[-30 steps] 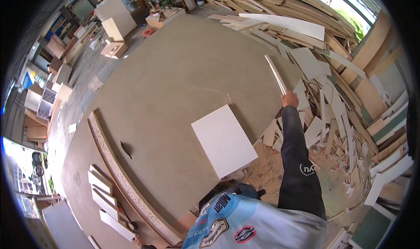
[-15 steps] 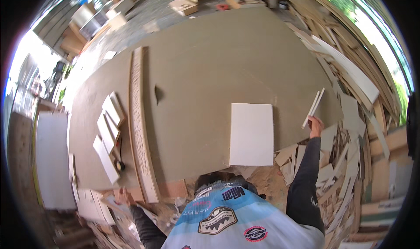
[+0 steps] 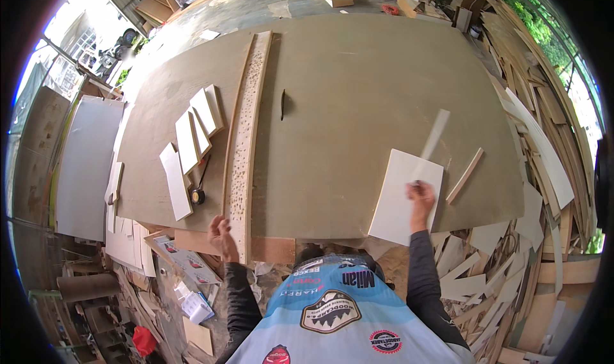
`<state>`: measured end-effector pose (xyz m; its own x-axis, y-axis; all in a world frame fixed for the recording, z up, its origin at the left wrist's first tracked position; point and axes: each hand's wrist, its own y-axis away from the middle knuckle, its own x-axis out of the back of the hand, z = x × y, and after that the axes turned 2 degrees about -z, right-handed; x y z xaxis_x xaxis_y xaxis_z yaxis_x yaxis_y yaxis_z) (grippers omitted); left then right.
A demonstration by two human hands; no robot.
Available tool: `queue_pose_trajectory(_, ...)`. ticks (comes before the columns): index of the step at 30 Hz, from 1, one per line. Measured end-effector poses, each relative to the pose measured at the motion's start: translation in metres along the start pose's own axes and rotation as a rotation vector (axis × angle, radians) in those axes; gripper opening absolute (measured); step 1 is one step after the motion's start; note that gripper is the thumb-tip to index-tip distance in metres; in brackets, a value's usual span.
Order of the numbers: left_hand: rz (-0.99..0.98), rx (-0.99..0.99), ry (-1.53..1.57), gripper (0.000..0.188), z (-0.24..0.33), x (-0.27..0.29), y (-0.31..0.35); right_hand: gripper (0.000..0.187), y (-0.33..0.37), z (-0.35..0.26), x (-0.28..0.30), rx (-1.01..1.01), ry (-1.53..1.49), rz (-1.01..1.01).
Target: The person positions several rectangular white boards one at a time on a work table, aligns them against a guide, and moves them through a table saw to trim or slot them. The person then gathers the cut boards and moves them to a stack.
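Note:
My right hand point(image 3: 420, 194) is shut on a thin pale strip point(image 3: 436, 132) that is blurred by motion and points away from me. The hand hovers over the right part of a white rectangular board point(image 3: 398, 201) lying at the near edge of the big grey-brown worktable point(image 3: 358, 89). A short wooden strip point(image 3: 465, 175) lies on the table just to the right. My left hand point(image 3: 220, 233) is open, fingers spread, at the table's near edge, beside the near end of a long perforated wooden rail point(image 3: 248, 127).
Several white cut strips point(image 3: 190, 137) and a tape measure point(image 3: 197, 196) lie left of the rail. A saw blade point(image 3: 283, 104) stands out of the table's middle. Offcuts point(image 3: 511, 249) pile up on the right. A large white panel point(image 3: 83, 162) stands on the left.
My right hand has swung the pale strip from beside the white board to over it. My left hand has come up to the near end of the rail. The view has shifted.

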<state>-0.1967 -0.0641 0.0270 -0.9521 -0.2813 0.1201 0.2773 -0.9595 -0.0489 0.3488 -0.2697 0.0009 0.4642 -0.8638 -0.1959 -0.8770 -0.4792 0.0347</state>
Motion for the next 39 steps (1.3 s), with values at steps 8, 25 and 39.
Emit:
queue_pose_trajectory(8,-0.361,-0.071,-0.074,0.023,0.039,-0.078,0.018,0.036,0.164,0.030,-0.229,-0.152,0.403,-0.491)
queue_pose_trajectory(25,-0.833,-0.695,-1.104,0.039,0.006,-0.123,-0.059,0.035,0.197,0.112,-0.308,0.046,0.709,-1.124)
queue_pose_trajectory(39,-0.628,-0.708,-1.077,0.031,-0.016,-0.107,-0.068,0.060,0.114,0.002,0.014,0.248,1.452,0.385)
